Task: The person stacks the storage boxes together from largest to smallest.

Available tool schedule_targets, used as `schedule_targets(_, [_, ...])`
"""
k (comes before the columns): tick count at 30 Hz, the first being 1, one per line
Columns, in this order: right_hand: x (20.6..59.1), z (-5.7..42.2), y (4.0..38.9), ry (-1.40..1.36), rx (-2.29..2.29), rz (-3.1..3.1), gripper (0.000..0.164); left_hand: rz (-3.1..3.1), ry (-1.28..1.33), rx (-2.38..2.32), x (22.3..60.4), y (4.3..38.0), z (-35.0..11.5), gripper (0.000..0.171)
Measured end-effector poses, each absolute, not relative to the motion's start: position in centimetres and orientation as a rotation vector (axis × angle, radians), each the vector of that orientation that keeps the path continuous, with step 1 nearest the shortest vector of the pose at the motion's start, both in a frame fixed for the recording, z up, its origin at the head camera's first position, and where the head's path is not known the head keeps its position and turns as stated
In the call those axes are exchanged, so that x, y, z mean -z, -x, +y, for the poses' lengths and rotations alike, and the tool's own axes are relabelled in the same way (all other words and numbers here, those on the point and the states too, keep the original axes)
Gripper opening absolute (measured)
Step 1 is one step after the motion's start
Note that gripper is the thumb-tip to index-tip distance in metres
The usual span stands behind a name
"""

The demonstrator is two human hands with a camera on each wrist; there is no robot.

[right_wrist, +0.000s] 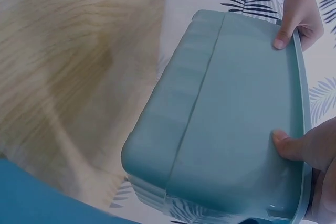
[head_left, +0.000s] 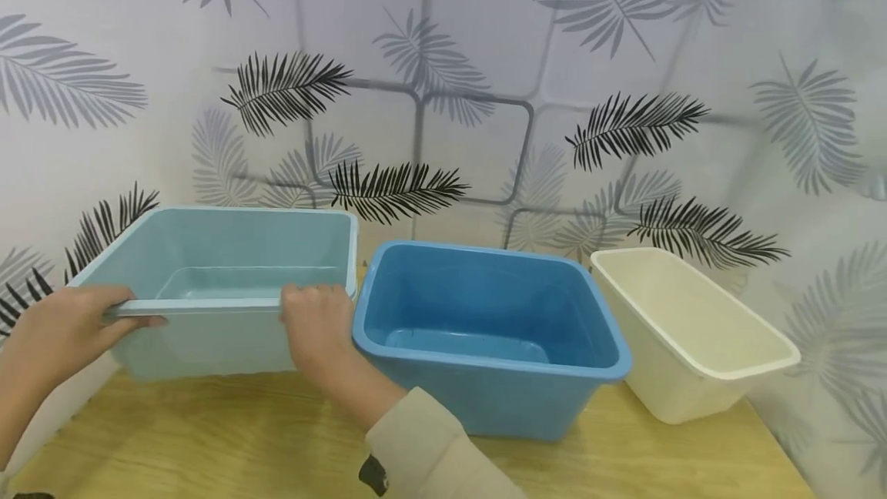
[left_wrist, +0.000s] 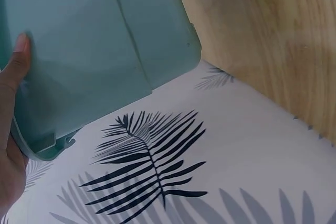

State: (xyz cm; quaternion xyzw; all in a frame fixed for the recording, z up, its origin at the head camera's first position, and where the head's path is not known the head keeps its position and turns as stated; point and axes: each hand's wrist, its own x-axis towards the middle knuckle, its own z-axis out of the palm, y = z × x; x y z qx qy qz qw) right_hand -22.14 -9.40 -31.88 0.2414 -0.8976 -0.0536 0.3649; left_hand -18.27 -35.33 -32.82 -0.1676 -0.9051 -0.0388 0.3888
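Note:
A pale teal plastic bin (head_left: pixel 229 341) is gripped by its front rim at the left of the head view. My left hand (head_left: pixel 65 329) holds that rim near the left corner, thumb below on the outer wall and fingers over the edge. Near the right corner my right hand (head_left: pixel 320 333) grips the same rim, its thumb (right_wrist: pixel 287 145) pressed on the outer wall in the right wrist view. The bin's inside shows bare in the head view. In the left wrist view its outer wall (left_wrist: pixel 89 61) slants over the wood tabletop's edge.
A deeper blue bin (head_left: pixel 485 399) stands just right of my right hand, and a cream bin (head_left: pixel 682 376) stands angled beyond it. All are on a wood-grain table (head_left: pixel 229 437). Behind rises a wall covering (head_left: pixel 478 145) with a leaf pattern.

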Motion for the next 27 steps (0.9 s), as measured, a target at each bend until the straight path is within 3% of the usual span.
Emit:
schedule_targets(11, [29.6,-8.9,22.4,-0.579,0.141,-2.209,0.025,-2.244,0.49,0.114,30.2,18.8,-35.0,0.062])
schedule_targets(27, [26.5,-7.8,22.2,-0.559,0.071,-2.087,0.028,-2.295,0.393,0.086,26.7,18.7,-33.9,0.044])
